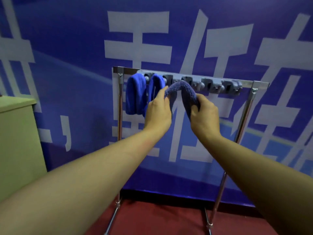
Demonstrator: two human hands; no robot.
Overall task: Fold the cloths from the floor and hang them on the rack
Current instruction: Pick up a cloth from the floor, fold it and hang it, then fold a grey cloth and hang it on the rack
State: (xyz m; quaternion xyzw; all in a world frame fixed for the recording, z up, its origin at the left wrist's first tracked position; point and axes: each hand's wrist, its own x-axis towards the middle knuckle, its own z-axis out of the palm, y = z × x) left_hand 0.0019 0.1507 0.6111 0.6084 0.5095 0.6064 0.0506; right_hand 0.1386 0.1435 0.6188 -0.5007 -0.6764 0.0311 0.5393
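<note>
Both hands drape a fluffy purple-blue cloth [184, 92] over the chrome metal rack [243, 114].
Left hand [158, 110] and right hand [204, 114] pinch its ends with curled fingers — two bright blue folded cloths [135, 94] hang at nine o'clock.

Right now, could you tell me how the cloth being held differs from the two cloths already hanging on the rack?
The held cloth is purplish and gripped by the left hand and right hand; the hung cloths are brighter blue and untouched, further left on the rack. All are folded over.
</note>
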